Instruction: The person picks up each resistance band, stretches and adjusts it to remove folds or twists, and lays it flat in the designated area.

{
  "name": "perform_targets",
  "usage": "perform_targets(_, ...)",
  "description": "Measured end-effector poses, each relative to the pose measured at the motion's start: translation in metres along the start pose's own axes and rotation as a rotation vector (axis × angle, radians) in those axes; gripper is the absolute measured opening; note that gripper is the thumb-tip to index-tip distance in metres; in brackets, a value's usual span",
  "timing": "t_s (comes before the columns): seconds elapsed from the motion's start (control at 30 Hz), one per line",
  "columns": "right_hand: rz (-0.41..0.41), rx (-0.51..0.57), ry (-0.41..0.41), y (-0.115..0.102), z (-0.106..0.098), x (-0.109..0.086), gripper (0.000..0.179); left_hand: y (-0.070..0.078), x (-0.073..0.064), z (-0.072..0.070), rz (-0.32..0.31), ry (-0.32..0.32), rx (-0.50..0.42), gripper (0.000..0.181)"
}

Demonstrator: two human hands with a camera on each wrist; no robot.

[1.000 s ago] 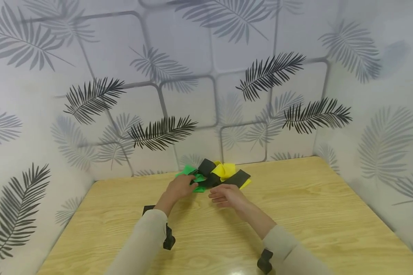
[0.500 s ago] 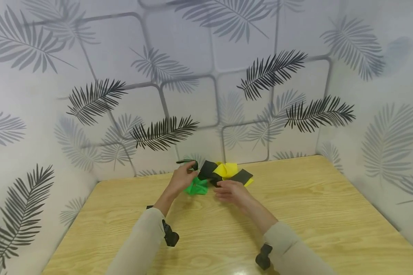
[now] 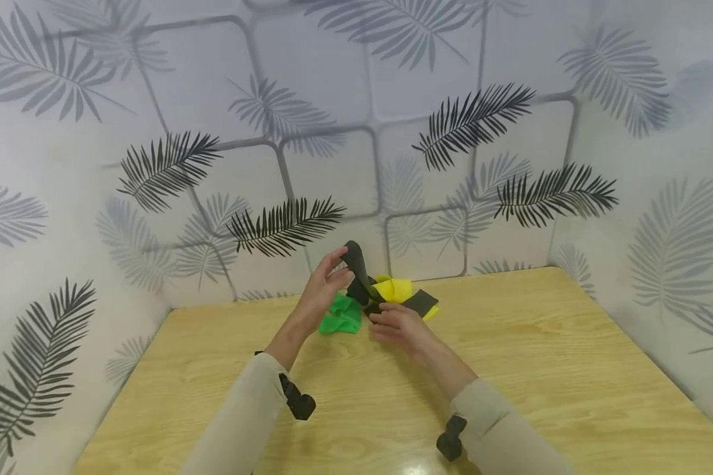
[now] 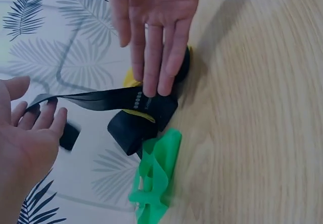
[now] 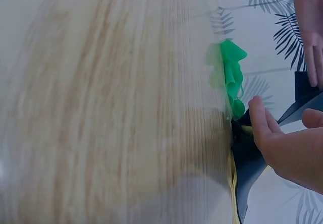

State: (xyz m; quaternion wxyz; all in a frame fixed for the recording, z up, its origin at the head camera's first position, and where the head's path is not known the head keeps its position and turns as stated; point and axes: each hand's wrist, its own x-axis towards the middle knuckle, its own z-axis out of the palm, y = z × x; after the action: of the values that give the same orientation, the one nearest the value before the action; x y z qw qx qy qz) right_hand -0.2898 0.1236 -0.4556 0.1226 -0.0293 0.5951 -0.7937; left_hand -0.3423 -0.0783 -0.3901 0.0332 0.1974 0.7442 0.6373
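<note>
My left hand (image 3: 317,293) holds up one end of a flat black resistance band (image 3: 358,264) above the table's back edge. In the left wrist view the raised strip (image 4: 96,100) is caught at my bent fingers, thumb apart, and slopes down to the pile. White print and dots show on its lower part. My right hand (image 3: 407,330) has its fingers nearly straight, tips resting at the band's lower part. A crumpled green band (image 3: 340,316) lies left of it. Behind my right hand are a folded yellow band (image 3: 395,289) and another black stretch (image 3: 422,303).
The bands lie at the back of a wood-grain table (image 3: 499,369), close against a wall (image 3: 333,178) printed with leaves. Small black devices (image 3: 300,399) are strapped at both sleeves.
My left hand has drawn the black band off the green one, then swung its end up and to the right. My right hand has shifted slightly right and up to the pile.
</note>
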Motion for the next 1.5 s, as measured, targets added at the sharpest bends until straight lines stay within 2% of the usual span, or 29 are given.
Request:
perform_targets(0.2,-0.010,0.018,-0.001,-0.002,-0.004,0.000,0.056,0.014,0.004,-0.002,0.102,0.016,-0.192,0.056)
perform_targets(0.37,-0.027,0.002,0.029,-0.004,-0.004,0.000,0.054,0.026,0.003,-0.003,0.137,0.031,-0.252,0.056)
perform_targets(0.43,-0.056,-0.046,0.069,-0.006,-0.001,0.000,0.054,0.032,0.001,-0.002,0.137,0.024,-0.264,0.058)
perform_targets(0.53,-0.136,-0.199,0.141,-0.008,0.005,-0.001,0.058,0.039,-0.002,0.001,0.122,-0.002,-0.243,0.062)
perform_targets(0.6,-0.195,-0.290,0.167,-0.009,0.008,-0.001,0.059,0.044,-0.004,0.004,0.116,-0.032,-0.194,0.065)
perform_targets(0.67,-0.248,-0.328,0.169,-0.012,0.011,-0.001,0.058,0.047,-0.006,0.007,0.113,-0.059,-0.137,0.068)
perform_targets(0.77,-0.285,-0.282,0.124,-0.016,0.014,-0.001,0.053,0.050,-0.009,0.012,0.133,-0.083,-0.054,0.066)
perform_targets(0.83,-0.280,-0.244,0.099,-0.019,0.015,-0.001,0.051,0.051,-0.011,0.013,0.147,-0.067,0.024,0.064)
perform_targets(0.9,-0.266,-0.200,0.054,-0.021,0.017,-0.001,0.050,0.051,-0.012,0.014,0.170,-0.032,0.107,0.060)
perform_targets(1.0,-0.249,-0.142,-0.004,-0.022,0.019,-0.003,0.050,0.050,-0.012,0.015,0.223,0.057,0.232,0.054)
perform_targets(1.17,-0.241,-0.058,-0.091,-0.024,0.025,-0.008,0.046,0.043,-0.010,0.013,0.373,0.229,0.414,0.033)
perform_targets(1.27,-0.228,-0.016,-0.149,-0.025,0.029,-0.012,0.044,0.036,-0.010,0.010,0.417,0.302,0.507,0.020)
perform_targets(1.37,-0.193,0.052,-0.219,-0.027,0.035,-0.016,0.042,0.029,-0.013,0.006,0.387,0.313,0.561,0.012)
perform_targets(1.5,-0.170,0.112,-0.246,-0.029,0.042,-0.019,0.041,0.021,-0.019,0.002,0.266,0.263,0.629,0.011)
